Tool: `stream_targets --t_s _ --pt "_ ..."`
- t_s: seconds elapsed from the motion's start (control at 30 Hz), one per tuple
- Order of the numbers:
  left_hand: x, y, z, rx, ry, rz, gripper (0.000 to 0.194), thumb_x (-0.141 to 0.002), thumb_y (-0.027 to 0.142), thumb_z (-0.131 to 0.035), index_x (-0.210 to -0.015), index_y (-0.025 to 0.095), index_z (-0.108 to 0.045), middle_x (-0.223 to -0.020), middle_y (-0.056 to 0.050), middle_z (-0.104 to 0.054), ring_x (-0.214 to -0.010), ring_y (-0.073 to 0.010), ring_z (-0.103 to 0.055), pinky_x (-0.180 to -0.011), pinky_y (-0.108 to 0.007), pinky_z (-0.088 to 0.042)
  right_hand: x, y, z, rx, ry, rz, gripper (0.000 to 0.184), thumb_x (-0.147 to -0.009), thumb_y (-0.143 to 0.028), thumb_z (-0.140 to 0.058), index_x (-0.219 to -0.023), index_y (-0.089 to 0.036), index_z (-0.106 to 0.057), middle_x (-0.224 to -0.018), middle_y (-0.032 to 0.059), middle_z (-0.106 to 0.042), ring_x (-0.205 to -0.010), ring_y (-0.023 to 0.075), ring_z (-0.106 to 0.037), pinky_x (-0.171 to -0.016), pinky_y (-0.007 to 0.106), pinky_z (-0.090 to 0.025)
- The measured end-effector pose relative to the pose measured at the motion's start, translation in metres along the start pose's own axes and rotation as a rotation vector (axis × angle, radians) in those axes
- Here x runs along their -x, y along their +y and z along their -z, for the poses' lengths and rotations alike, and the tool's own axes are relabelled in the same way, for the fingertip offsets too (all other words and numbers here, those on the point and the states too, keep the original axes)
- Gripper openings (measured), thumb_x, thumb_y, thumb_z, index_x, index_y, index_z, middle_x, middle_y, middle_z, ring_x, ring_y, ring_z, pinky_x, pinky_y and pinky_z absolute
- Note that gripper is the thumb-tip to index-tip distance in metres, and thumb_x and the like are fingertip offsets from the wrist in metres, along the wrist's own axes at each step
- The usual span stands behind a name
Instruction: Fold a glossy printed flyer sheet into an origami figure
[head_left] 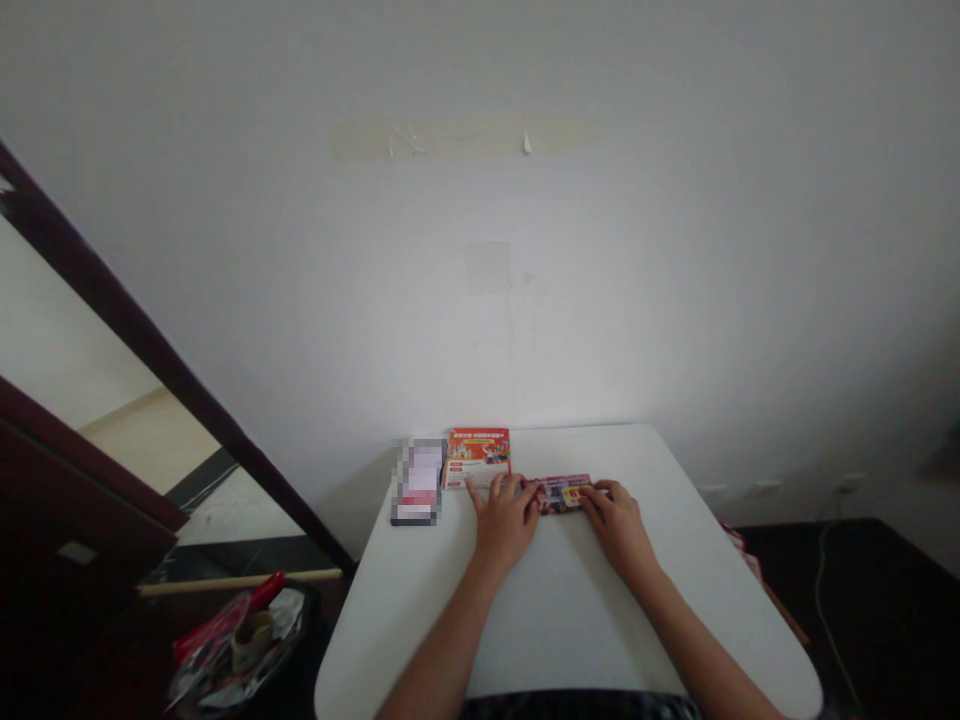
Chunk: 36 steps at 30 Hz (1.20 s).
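Fingertips of the left hand (504, 520) touch the left end of a purple leaflet (555, 496), while the right hand (621, 528) has fingers on its right end; whether either pinches or merely presses, I cannot tell. The leaflet lies flat on the white table (570, 620), towards its far side. It looks light, thin and easily creased, so best held lightly by its short ends. Just left and farther lies a red-and-white booklet (478, 448); beyond that, left, a blurred-out device (421, 480).
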<state>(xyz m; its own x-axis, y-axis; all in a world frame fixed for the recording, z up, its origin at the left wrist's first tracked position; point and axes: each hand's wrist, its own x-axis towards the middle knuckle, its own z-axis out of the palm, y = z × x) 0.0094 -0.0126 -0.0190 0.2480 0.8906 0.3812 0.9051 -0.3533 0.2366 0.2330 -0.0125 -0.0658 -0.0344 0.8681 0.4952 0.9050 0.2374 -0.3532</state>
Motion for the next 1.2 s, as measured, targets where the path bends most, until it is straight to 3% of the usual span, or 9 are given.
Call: stream_targets --t_s 0.83,1.2 --pt "-0.0018 -0.0004 0.0012 0.068 -0.031 0.007 0.032 -0.094 0.033 -0.052 -0.124 0.039 -0.061 -0.125 -0.002 -0.062 -0.129 -0.0266 -0.044 -0.110 -0.076 0.013 0.0011 -0.0001 -0.0008 0.039 -0.022 -0.006 0.034 -0.098 -0.039 -0.046 -0.112 -0.023 -0.071 -0.112 0.0104 -0.065 -0.092 0.0212 -0.061 -0.086 0.036 -0.046" --pt "-0.0056 0.0000 0.0026 0.029 -0.049 0.014 0.031 -0.092 0.032 -0.055 -0.122 0.039 -0.063 -0.125 -0.001 -0.061 -0.127 -0.0272 -0.046 -0.110 -0.078 0.008 0.0006 -0.0031 -0.0008 0.067 -0.033 -0.021 0.035 -0.098 -0.039 -0.043 -0.111 -0.023 -0.071 -0.112 0.0104 -0.064 -0.091 0.0207 -0.060 -0.085 0.036 -0.045"
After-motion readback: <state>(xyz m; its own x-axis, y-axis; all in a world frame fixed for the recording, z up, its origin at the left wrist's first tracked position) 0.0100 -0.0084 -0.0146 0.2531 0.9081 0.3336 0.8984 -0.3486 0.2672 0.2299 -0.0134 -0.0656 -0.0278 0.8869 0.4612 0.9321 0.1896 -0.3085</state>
